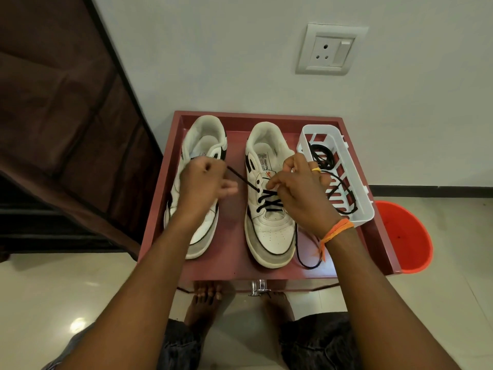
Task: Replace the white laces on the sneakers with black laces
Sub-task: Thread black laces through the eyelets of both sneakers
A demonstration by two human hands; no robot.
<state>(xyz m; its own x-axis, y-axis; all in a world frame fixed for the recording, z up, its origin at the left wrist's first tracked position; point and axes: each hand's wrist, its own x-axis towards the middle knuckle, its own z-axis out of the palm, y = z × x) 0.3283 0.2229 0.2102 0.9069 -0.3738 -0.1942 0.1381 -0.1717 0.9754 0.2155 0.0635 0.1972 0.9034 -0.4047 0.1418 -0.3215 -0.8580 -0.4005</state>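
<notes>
**A:** So here's where we're at. Both sneakers sit side by side on the red tabletop (pixel 234 268), toes toward the near edge. The right sneaker (pixel 269 209) has the black lace (pixel 269 202) crossed through its lower eyelets only. The upper ones aren't threaded.

**B:** And our hands?

**A:** Our left hand (pixel 202 184) hovers over the left sneaker (pixel 202 140), fingers curled tight on one end of the black lace, which runs taut from the right sneaker's eyelet row up to that fist. Our right hand (pixel 298 188) is over the right sneaker's tongue, thumb and forefinger pinching the other end of the lace right at the eyelets. The other fingers are loosely bent. There's a gold ring on it, and an orange thread on the wrist.

**B:** Where does the rest of the lace go?

**A:** A loose loop lies on the tabletop just beside the right sneaker's toe, near the near right corner. We can't tell whether it belongs to the same lace.

**B:** And the left sneaker?

**A:** Our hand hides most of its eyelets, so we can't tell.

**B:** Anything else on there?

**A:** A white slotted basket (pixel 360 209) along the right edge with another black lace (pixel 322 156) coiled in it. An orange bucket (pixel 408 236) stands on the floor beyond that edge, and there's a wall socket (pixel 330 49) above.
</notes>
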